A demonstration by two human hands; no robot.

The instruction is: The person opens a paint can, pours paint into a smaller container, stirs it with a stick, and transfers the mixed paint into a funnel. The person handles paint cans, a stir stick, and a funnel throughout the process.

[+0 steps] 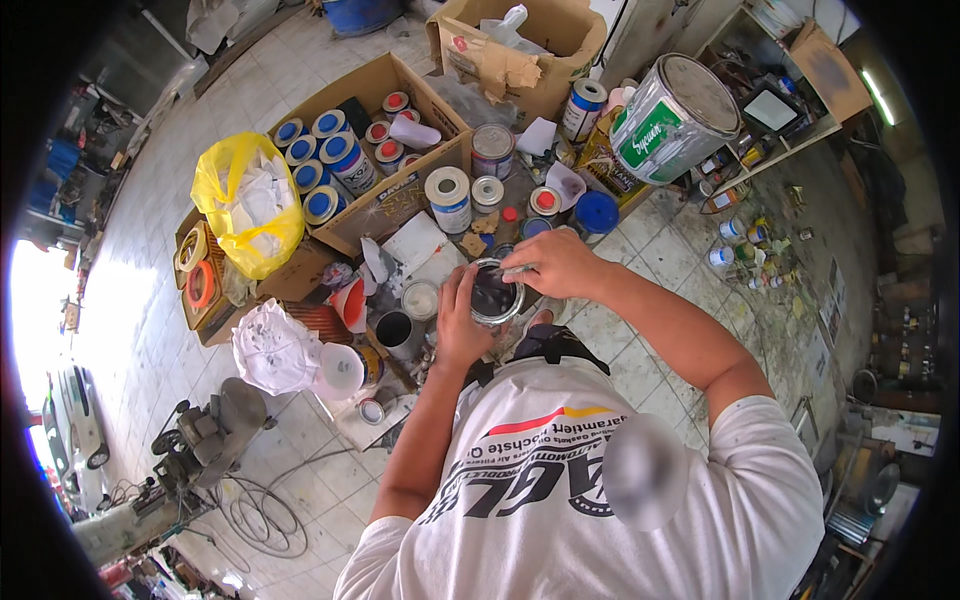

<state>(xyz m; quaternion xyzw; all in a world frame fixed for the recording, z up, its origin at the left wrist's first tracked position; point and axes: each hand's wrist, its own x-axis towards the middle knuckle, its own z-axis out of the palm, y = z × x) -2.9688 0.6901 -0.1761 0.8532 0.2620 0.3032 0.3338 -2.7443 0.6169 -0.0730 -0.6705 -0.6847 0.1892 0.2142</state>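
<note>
An open paint can (494, 318) with a bright metal rim and dark contents stands in front of my body, at the near edge of the work surface. Wrapped around its left side is my left hand (463, 318), fingers on the rim. My right hand (556, 262) reaches in from the right, closed in a pinch over the far right of the rim; what the fingertips hold is too small to make out. A round metal lid (420, 299) lies left of the can. Beside that lid is a dark empty-looking cup (396, 332).
Beyond my hands, a cardboard box (400, 205) holds several blue- and red-capped cans. A yellow plastic bag (225, 210) of paper sits at left. A large paint pail (672, 125) stands at far right. A machine (205, 440) and coiled cable (262, 515) occupy the left floor.
</note>
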